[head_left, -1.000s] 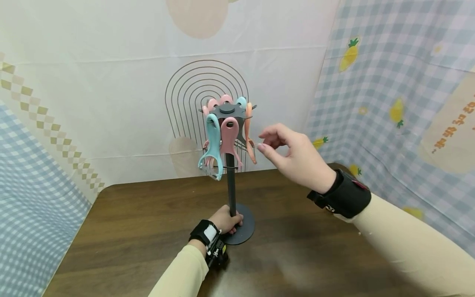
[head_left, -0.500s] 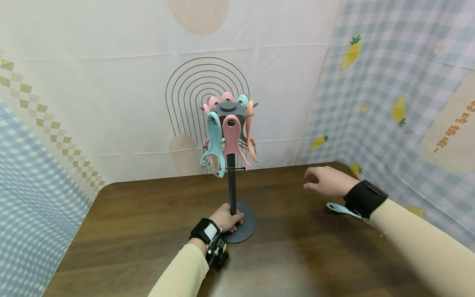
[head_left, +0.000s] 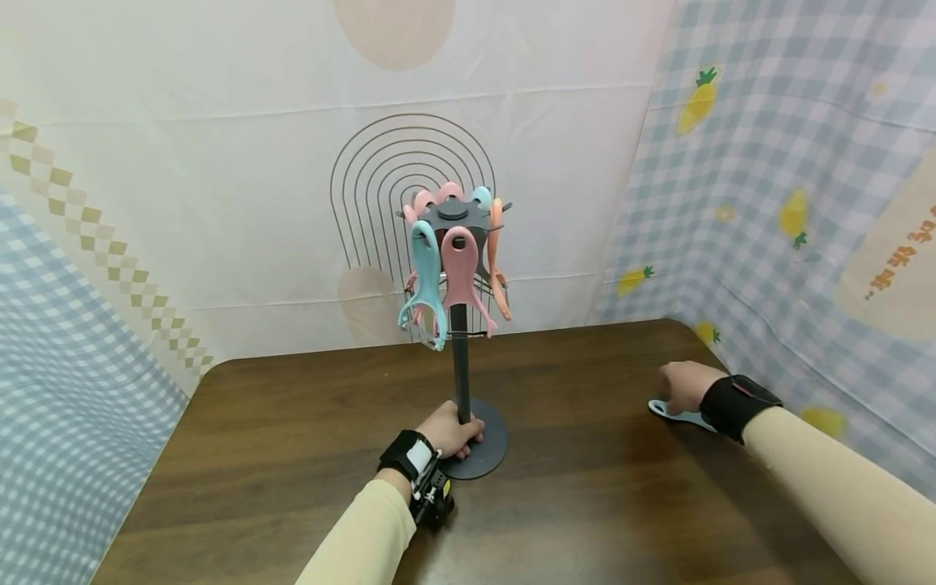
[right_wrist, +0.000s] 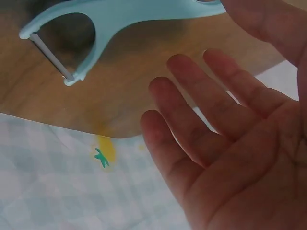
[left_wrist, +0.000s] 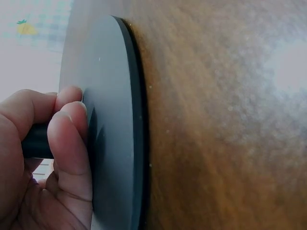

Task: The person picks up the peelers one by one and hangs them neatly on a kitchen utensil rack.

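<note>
Low on the dark pole (head_left: 461, 366) of an upright rack, my left hand (head_left: 448, 431) grips it with fingers curled round, just above the round base (left_wrist: 112, 120). Several Y-shaped peelers hang from the rack's top, among them a blue peeler (head_left: 426, 272), a pink peeler (head_left: 460, 264) and an orange peeler (head_left: 495, 244). A light blue peeler (right_wrist: 144, 12) lies on the table at the right, its metal blade showing in the right wrist view. My right hand (head_left: 686, 386) is over that peeler's handle, four fingers loosely extended and thumb at the handle's end.
The brown wooden table (head_left: 307, 471) spreads around the rack. A white patterned cloth (head_left: 219, 203) hangs behind, and a blue checked cloth (head_left: 731, 203) borders the right side close to my right hand.
My right hand has moved from beside the hanging orange peeler, right and down, to the light blue peeler on the table. My left hand stays on the pole.
</note>
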A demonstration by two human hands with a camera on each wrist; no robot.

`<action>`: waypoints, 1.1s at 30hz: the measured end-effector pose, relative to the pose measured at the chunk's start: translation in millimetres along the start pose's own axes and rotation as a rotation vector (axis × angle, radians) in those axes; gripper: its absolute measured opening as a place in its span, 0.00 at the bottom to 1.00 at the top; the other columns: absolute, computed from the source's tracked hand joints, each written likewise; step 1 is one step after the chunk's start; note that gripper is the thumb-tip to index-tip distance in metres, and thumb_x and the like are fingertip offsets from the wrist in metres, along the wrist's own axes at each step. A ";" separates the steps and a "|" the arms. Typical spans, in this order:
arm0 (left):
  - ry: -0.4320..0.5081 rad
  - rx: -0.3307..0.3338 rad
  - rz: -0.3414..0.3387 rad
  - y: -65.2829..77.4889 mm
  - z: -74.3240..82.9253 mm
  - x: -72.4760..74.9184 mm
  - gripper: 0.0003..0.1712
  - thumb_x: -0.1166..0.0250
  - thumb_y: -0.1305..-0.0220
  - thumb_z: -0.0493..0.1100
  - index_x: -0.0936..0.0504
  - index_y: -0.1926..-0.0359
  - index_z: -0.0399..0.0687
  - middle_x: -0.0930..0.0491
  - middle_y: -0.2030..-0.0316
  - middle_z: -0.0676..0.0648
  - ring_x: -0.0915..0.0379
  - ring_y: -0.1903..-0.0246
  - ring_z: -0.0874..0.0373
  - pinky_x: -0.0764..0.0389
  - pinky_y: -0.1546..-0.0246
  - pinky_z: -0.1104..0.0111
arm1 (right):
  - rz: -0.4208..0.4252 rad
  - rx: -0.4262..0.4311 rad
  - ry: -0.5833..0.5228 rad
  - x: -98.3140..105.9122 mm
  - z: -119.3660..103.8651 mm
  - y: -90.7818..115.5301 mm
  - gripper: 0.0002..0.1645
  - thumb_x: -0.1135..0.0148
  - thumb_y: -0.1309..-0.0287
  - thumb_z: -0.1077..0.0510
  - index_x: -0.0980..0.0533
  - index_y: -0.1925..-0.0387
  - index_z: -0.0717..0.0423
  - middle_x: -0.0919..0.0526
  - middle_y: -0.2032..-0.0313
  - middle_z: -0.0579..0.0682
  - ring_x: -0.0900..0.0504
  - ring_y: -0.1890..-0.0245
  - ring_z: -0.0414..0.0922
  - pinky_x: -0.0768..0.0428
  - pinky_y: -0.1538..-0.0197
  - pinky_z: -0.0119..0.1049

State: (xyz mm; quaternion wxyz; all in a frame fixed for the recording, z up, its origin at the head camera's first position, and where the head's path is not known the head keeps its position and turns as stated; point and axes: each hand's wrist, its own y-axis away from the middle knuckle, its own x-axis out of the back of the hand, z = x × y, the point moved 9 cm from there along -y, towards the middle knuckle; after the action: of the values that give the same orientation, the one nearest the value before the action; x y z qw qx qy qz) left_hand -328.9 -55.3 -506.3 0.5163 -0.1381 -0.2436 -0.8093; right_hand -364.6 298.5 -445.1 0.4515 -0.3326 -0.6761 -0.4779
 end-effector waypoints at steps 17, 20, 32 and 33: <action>-0.004 -0.006 0.007 0.9 1.0 0.2 0.14 0.41 0.30 0.41 0.17 0.72 0.40 0.22 0.81 0.46 0.29 0.85 0.61 0.26 0.82 0.70 | 0.052 0.044 -0.030 -23.3 13.3 -6.1 0.11 0.36 0.57 0.70 0.24 0.67 0.63 0.23 0.71 0.50 0.29 0.74 0.47 0.29 0.70 0.42; -0.010 -0.001 0.006 -0.2 -0.9 -0.5 0.14 0.41 0.31 0.42 0.17 0.73 0.41 0.23 0.82 0.47 0.29 0.85 0.61 0.26 0.83 0.71 | 0.052 0.041 -0.026 -24.9 16.1 -6.9 0.12 0.34 0.56 0.69 0.23 0.65 0.65 0.21 0.70 0.52 0.25 0.72 0.48 0.26 0.68 0.44; -0.006 0.001 0.006 -1.2 -1.7 -0.3 0.14 0.41 0.31 0.42 0.17 0.73 0.41 0.23 0.81 0.47 0.29 0.85 0.61 0.26 0.82 0.70 | 0.075 -0.027 -0.030 -26.0 17.3 -11.9 0.13 0.29 0.53 0.64 0.25 0.67 0.63 0.22 0.73 0.50 0.26 0.73 0.46 0.26 0.69 0.42; -0.006 0.000 0.006 -1.1 -1.6 -0.4 0.14 0.41 0.30 0.42 0.17 0.73 0.41 0.23 0.82 0.48 0.29 0.85 0.61 0.26 0.82 0.70 | 0.078 -0.029 -0.032 -25.9 16.8 -12.2 0.13 0.29 0.53 0.64 0.25 0.67 0.63 0.23 0.73 0.50 0.26 0.73 0.46 0.26 0.69 0.42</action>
State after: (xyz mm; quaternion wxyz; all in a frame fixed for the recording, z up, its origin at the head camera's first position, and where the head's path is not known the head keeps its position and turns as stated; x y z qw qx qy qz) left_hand -329.7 -55.4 -508.1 0.5180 -0.1411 -0.2449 -0.8073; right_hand -370.7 310.0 -475.6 0.4541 -0.3726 -0.6629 -0.4642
